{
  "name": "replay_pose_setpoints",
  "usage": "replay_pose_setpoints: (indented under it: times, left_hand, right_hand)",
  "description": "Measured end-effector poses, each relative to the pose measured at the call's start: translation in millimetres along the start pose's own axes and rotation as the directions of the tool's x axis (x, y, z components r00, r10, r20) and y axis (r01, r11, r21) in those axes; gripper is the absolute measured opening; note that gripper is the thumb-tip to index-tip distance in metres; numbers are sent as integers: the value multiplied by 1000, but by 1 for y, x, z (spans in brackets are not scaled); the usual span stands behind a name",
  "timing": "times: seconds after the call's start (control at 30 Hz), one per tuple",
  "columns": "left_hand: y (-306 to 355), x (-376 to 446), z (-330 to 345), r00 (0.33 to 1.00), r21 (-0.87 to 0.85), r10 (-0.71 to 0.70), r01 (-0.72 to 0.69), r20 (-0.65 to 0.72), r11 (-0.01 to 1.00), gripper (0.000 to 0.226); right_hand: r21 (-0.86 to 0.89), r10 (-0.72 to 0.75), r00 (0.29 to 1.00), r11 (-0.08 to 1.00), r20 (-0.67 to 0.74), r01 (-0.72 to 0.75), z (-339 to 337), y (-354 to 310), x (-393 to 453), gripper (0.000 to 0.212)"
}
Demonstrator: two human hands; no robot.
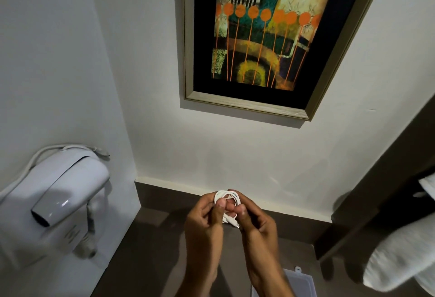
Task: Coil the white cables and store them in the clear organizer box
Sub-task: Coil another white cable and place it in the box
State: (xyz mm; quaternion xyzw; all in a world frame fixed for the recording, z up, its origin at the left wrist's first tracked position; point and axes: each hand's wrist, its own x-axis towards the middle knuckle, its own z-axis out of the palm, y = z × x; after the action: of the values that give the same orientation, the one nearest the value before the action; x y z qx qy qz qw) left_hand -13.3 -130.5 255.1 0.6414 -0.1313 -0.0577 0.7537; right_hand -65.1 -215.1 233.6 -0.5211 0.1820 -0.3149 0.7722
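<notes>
Starting at the far left, one white hair dryer (50, 199) hangs on the wall, well to the left of the cable and no part of the job. Moving right, the left hand (204, 222) pinches one side of a single white cable (227, 199), its thumb pressed on the loops. That cable is wound into a small ring held upright, its plug end dangling below the ring. Just right of the ring, the right hand (255, 225) grips the other side, thumb by the hanging end. Both hands are closed on the one coil, held above the dark counter (146, 249). Below the cable and a little to its right, near the right forearm, lies one clear organizer box (299, 282), mostly cut off by the frame edge. The right hand is nearer the box, so I judge the coil must travel down and toward the person. Only one cable shows. Above the cable hangs one framed picture (263, 33); far to its right sits a white towel (400, 263).
</notes>
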Motion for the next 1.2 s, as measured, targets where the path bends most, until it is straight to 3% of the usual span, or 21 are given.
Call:
replay_pose_setpoints:
  times: [0.07, 0.13, 0.37, 0.6, 0.73, 0.8, 0.87, 0.97, 1.07, 1.2]
  left_hand:
    - [-1, -1, 0, 998, 41, 37, -35, -43, 999, 14]
    - [-1, 2, -3, 988, 123, 127, -116, -85, 986, 29]
    - [4, 2, -11, 969, 318, 245, -227, -17, 920, 24]
    - [4, 12, -20, 982, 181, 184, -172, -51, 968, 30]
    - [-5, 13, -19, 992, 119, 115, -109, -48, 987, 21]
    - [-4, 12, -17, 995, 107, 93, -88, -40, 990, 24]
    - [-3, 11, -15, 993, 134, 112, -107, -33, 985, 29]
    - [-3, 9, -12, 977, 308, 212, -197, -16, 931, 31]
    - [-7, 7, -9, 977, 347, 207, -176, -54, 921, 39]
    - [-13, 7, -8, 977, 367, 209, -180, -40, 913, 40]
  right_hand:
    - [-9, -2, 1000, 1000, -16, 2, 2, 0, -1, 27]
    - [-20, -4, 1000, 1000, -24, 3, 2, 0, -3, 26]
    - [-129, 12, 1000, 992, 28, -8, -3, 1, -8, 34]
    - [-171, 42, 980, 985, 193, -9, -16, -7, -9, 31]
    - [-515, -68, 996, 852, 63, 91, -27, 1, -2, 25]
    - [-585, -94, 996, 807, 13, 84, -25, 0, 1, 32]
    - [-527, -85, 996, 846, 14, 79, -23, -3, 4, 29]
    - [-315, -41, 998, 948, 39, 51, -20, -6, 4, 13]
    - [-70, 60, 997, 996, 41, -57, -15, -4, 2, 21]
    - [54, 145, 989, 988, 30, -146, -11, -4, 2, 29]
